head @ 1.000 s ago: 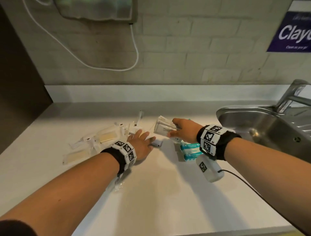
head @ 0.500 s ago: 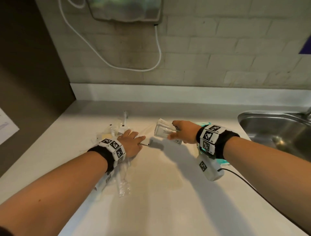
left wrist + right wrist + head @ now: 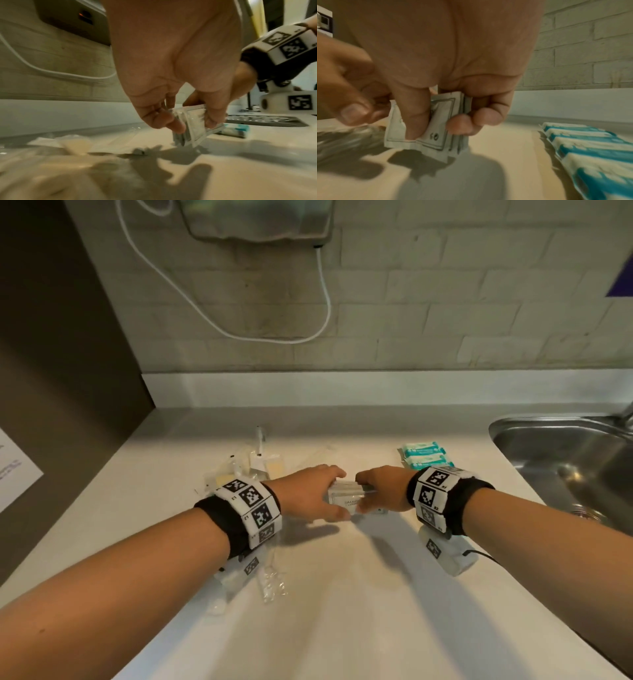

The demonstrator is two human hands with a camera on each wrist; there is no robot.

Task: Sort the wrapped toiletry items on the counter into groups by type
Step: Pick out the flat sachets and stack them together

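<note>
In the head view both hands meet over the pale counter (image 3: 342,611), left of the steel sink (image 3: 561,460): the left hand (image 3: 308,494) and the right hand (image 3: 383,489) each grasp an end of a small stack of flat white printed sachets (image 3: 346,497), held just above the surface. Between the stack and the sink, three teal-and-white wrapped packets (image 3: 424,455) already lie side by side as one finished group. Farther from the sink, a loose scatter of clear cellophane-wrapped items (image 3: 255,465) looks unsorted, so the job seems roughly half done. Compared with half a second earlier, the left hand has left that scatter and joined the right on the stack, and the teal packets, then behind the right wrist, now show. In the left wrist view the left hand's fingertips (image 3: 176,125) pinch the sachets' near edge, with the clear items blurred on the counter away from the sink. In the right wrist view the right hand's fingers (image 3: 412,119) curl round the stack, which stands on edge.
</note>
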